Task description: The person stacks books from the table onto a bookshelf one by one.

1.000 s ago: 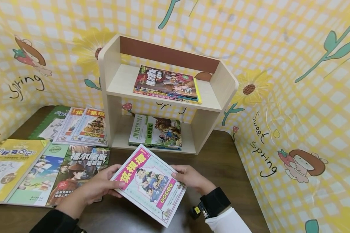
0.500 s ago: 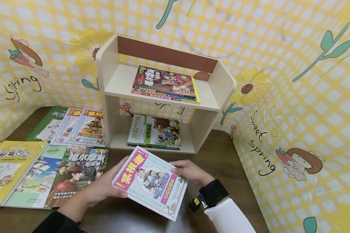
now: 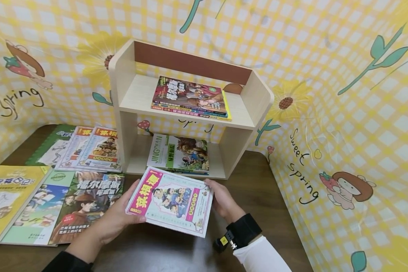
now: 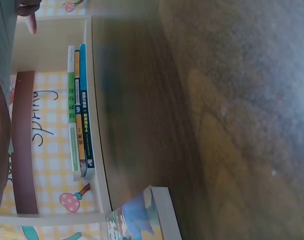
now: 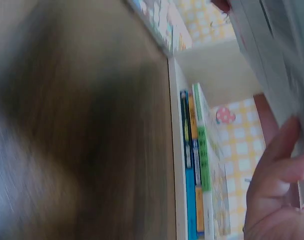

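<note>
A pale blue book with a pink title band (image 3: pixel 171 200) is held above the table in front of the shelf. My left hand (image 3: pixel 120 215) grips its left edge, thumb along the cover's lower corner and the other fingers mostly hidden beneath. At its right edge, my right hand (image 3: pixel 224 200) holds the book; in the right wrist view, fingers of the right hand (image 5: pixel 279 190) press against its underside. Right behind the book, a small stack of books (image 3: pixel 180 153) lies on the lower shelf, with spines (image 4: pixel 79 115) showing in the left wrist view.
The two-tier wooden bookshelf (image 3: pixel 122 124) stands at the back of the dark table (image 3: pixel 261 196). Its upper tier bears another stack of books (image 3: pixel 190 94). Left of it lie overlapping blue-edged books (image 3: pixel 100 151), a green book (image 3: pixel 51 145), a yellow one (image 3: pixel 17 189) and a dark-covered one (image 3: pixel 88 204).
The book has turned counterclockwise so its long edges lie closer to parallel with the shelf, and it has shifted slightly left. My right hand has moved with its edge. The shelved stacks stay put.
</note>
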`<state>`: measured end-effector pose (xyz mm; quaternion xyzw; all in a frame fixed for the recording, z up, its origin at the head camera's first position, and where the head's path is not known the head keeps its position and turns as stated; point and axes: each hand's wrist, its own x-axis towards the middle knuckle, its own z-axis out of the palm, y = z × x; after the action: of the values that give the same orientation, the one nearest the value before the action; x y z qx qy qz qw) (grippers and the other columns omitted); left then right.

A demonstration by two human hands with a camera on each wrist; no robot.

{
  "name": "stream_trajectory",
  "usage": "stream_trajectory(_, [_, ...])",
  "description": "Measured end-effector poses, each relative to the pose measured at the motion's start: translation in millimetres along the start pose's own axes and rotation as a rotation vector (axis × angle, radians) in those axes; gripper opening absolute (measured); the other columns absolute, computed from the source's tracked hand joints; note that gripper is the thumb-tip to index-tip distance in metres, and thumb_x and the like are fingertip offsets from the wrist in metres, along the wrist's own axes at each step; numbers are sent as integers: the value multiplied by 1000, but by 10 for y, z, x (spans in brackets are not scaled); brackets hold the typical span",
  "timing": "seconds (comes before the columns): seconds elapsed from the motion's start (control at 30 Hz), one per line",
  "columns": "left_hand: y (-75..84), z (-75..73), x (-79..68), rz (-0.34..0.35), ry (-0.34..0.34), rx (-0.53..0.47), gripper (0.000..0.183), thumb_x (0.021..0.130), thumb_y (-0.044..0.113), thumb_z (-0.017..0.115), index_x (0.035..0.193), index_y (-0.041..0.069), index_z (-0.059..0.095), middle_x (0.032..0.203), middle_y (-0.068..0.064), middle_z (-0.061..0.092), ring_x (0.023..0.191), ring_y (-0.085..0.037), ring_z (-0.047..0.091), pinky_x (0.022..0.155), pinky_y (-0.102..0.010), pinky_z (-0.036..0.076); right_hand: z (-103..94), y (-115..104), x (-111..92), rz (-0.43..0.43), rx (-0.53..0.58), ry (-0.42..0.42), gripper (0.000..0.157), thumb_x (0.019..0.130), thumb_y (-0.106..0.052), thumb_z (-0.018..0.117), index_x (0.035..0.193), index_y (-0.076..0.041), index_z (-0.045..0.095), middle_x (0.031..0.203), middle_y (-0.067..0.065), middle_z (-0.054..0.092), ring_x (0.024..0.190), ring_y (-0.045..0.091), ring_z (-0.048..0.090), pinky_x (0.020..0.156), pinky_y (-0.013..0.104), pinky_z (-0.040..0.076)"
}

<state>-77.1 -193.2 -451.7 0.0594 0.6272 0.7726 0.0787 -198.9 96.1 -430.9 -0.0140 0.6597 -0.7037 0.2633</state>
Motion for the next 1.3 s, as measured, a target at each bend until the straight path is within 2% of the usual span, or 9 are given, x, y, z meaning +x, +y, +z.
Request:
stream_trajectory(0.13, [7,18,26,16,68,11,112,79,-8,69,155,14,-10,146,-30,32,101,-15,65,86,-29,54,117,34,-99,-5,18,23,47,103,-33,41,133,2,49,94,3,68,81,13,66,69,25,53])
stream_trajectory(0.27, [16,49,61,43,112,23,110,82,-6,69,155,15,-10,150,-28,29,102,-12,64,85,-27,54,232,64,-209,-48,-63,57,49,101,-22,46,143,3,38,104,9,67,85,15,65,72,27,53])
stream_trajectory(0.33, [27,67,73,44,141,39,110,82,-5,70,155,17,-10,153,-29,21,103,-9,64,85,-27,53,281,90,-255,-86,-110,55,55,98,-15,51,147,1,33,109,13,66,87,17,66,74,28,53])
stream_trajectory(0.43, [32,75,86,36,190,69,111,82,-4,71,155,18,-10,155,-27,20,101,-6,63,85,-25,53,332,158,-302,-169,-156,14,70,91,-8,61,151,-4,25,120,16,62,94,21,66,78,28,54])
stream_trajectory(0.6, [22,60,101,37,233,85,112,81,-6,71,155,17,-10,155,-26,18,99,-2,62,84,-24,53,363,287,-321,-341,-79,-127,102,81,2,74,156,-18,7,140,18,47,108,29,63,87,33,54])
stream_trajectory(0.7, [23,47,95,39,232,72,111,82,-7,70,155,16,-10,154,-28,19,99,-3,62,83,-23,53,355,340,-304,-395,-42,-176,111,77,5,77,156,-22,3,147,16,41,111,29,62,88,34,53])
stream_trajectory(0.87, [46,45,94,30,226,87,112,82,-4,72,155,17,-9,150,-29,26,99,-4,63,83,-24,54,335,391,-263,-394,-63,-172,113,77,3,78,156,-23,2,151,14,36,112,27,61,89,32,53])
stream_trajectory(1.03, [28,33,137,48,215,155,117,76,-3,78,156,19,-4,145,-28,37,100,-9,64,82,-26,54,316,403,-220,-380,-101,-125,111,77,5,76,156,-22,3,149,14,38,111,27,61,88,31,53])
stream_trajectory(1.3, [30,-10,221,110,264,431,120,68,6,86,156,14,5,134,-24,51,99,-15,62,79,-23,51,297,400,-158,-396,-126,-72,108,76,4,78,156,-16,9,144,18,45,107,26,63,85,27,54])
